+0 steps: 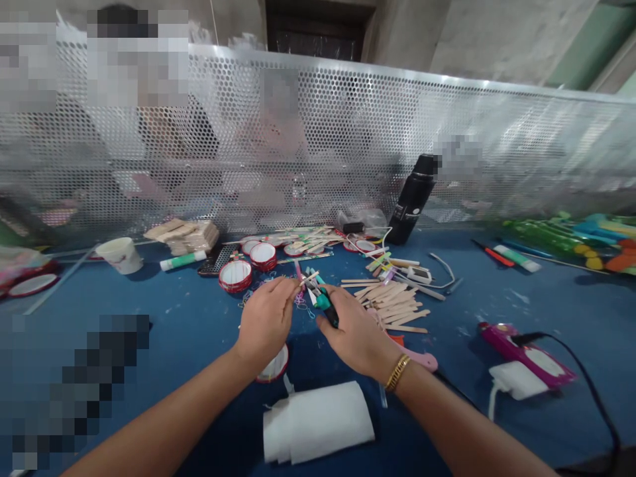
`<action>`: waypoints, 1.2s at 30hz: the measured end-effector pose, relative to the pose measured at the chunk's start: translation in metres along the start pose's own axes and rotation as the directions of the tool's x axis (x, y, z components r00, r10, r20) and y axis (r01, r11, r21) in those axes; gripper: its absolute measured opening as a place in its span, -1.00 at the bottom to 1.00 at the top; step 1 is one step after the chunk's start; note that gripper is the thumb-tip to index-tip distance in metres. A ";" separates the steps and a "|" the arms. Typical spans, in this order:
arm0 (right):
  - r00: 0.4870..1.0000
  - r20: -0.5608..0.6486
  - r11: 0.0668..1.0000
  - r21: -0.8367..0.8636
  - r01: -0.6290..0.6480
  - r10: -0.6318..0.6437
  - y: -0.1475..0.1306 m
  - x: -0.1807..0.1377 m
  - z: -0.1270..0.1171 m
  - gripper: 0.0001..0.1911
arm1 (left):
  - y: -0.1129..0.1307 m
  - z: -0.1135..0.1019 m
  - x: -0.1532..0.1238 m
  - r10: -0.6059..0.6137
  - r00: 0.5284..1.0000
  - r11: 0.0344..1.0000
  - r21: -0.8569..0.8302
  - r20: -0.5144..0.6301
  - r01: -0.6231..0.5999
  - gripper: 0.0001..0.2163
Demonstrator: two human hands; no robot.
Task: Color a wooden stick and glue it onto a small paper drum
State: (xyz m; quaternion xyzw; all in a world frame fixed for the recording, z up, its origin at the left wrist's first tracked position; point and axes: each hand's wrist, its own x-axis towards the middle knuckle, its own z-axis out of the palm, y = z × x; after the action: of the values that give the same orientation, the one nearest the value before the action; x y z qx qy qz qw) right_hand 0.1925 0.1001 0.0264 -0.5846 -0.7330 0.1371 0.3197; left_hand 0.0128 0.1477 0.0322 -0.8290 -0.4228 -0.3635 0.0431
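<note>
My left hand (265,318) pinches a thin wooden stick (307,279) between thumb and fingers. My right hand (355,334), with a gold bracelet on the wrist, grips green-handled snips (320,298) whose blades meet the stick's tip. Both hands hover over the blue table (189,318), above some loose rubber bands (301,301). A pile of flat wooden sticks (392,301) lies just right of the hands. A red-rimmed round lid (275,366) sits under my left wrist.
Red-rimmed lids (248,265), a white cup (120,254), a glue stick (183,261), stacked sticks (186,233) and a black bottle (412,199) stand before a perforated metal screen (348,132). A folded white cloth (318,421) lies near me; a pink glue gun (527,354) at right. People sit behind the screen.
</note>
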 end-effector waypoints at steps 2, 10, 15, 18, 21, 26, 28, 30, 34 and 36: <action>1.000 0.001 1.000 -0.015 -0.022 0.022 -0.004 -0.001 -0.002 -0.59 | 0.000 -0.001 0.001 0.004 1.000 1.000 -0.003 0.000 -0.004 -0.71; 0.996 0.031 0.994 -0.075 -0.081 0.083 -0.008 -0.001 -0.004 -0.72 | -0.002 0.000 0.000 -0.023 1.000 0.998 -0.058 0.021 0.024 -0.72; 0.999 0.019 0.995 -0.092 -0.035 0.037 -0.007 0.000 -0.007 -0.79 | -0.004 0.002 -0.001 -0.036 0.999 0.993 -0.115 0.027 0.039 -0.72; 1.000 -0.003 0.996 -0.085 -0.013 0.013 -0.005 0.001 -0.006 -0.73 | -0.004 0.002 0.000 -0.039 0.999 0.988 -0.145 0.032 0.044 -0.73; 0.999 0.003 0.997 -0.058 0.048 -0.048 0.005 0.004 -0.002 -0.44 | -0.005 0.002 0.001 -0.065 0.998 0.978 -0.197 0.021 0.068 -0.76; 0.992 -0.025 0.992 0.030 0.121 -0.121 0.024 0.014 -0.016 -0.23 | -0.011 0.002 0.005 -0.190 0.982 0.943 -0.281 -0.013 0.179 -0.78; 0.996 -0.051 0.996 -0.070 0.064 -0.067 0.027 0.024 -0.030 -0.30 | -0.013 0.002 0.005 -0.208 0.978 0.936 -0.294 -0.019 0.194 -0.80; 0.995 -0.047 0.948 -0.302 -0.097 0.087 0.029 0.039 -0.042 -0.43 | -0.013 0.004 0.005 -0.190 0.982 0.936 -0.305 -0.012 0.178 -0.82; 0.950 -0.049 0.803 -0.521 -0.289 0.310 0.041 0.079 -0.045 -0.39 | -0.009 0.006 0.003 -0.156 0.987 0.943 -0.292 0.028 0.157 -0.83; 0.933 -0.082 0.756 -0.564 -0.332 0.350 0.052 0.095 -0.036 -0.34 | -0.007 0.006 0.001 -0.164 0.985 0.948 -0.267 0.057 0.173 -0.81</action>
State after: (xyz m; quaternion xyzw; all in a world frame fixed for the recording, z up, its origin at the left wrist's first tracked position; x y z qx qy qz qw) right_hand 0.2442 0.1983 0.0527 -0.7744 -0.6258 -0.0235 0.0897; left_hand 0.0113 0.1556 0.0269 -0.7940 -0.4392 -0.4060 -0.1090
